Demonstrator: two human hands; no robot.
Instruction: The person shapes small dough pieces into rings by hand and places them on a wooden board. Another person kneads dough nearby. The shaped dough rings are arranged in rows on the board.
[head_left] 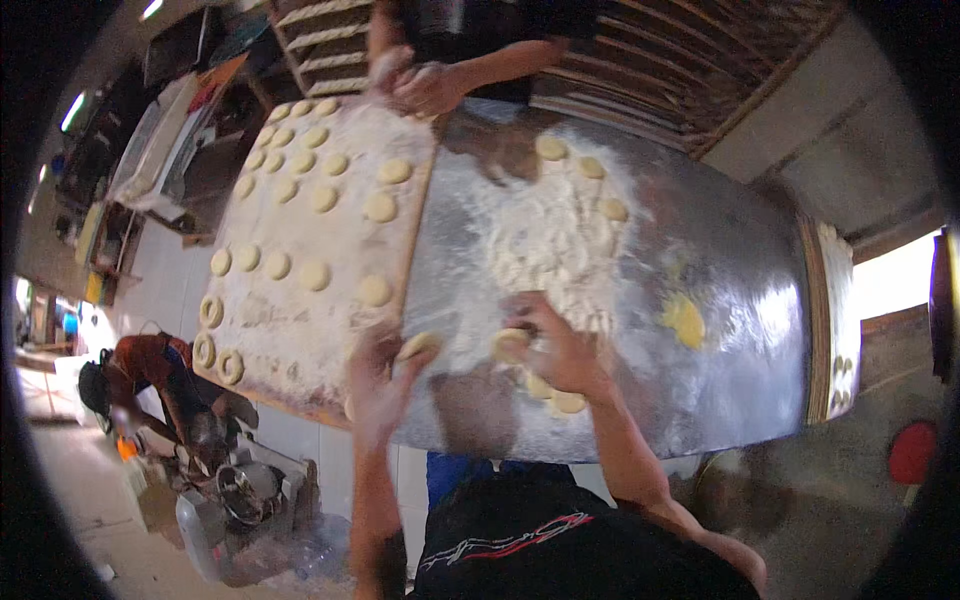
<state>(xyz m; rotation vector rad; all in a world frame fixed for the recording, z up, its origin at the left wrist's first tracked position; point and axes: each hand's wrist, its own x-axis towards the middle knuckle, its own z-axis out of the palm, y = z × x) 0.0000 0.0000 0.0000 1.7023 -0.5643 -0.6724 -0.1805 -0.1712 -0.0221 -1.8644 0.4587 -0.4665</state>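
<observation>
Mid-frame, the left hand (378, 372) seems to pinch a slanted dough round (420, 346), its long axis rising rightward, while the right hand (560, 350) curls over another dough piece (510, 344), with a narrow gap between; blur hides the exact grip. The floured board (320, 350) lies leftward, nearer the left hand, its long edge running up-frame; the widest room for moving is rightward across the dark tabletop (750, 320), past a yellow smear (684, 319)
</observation>
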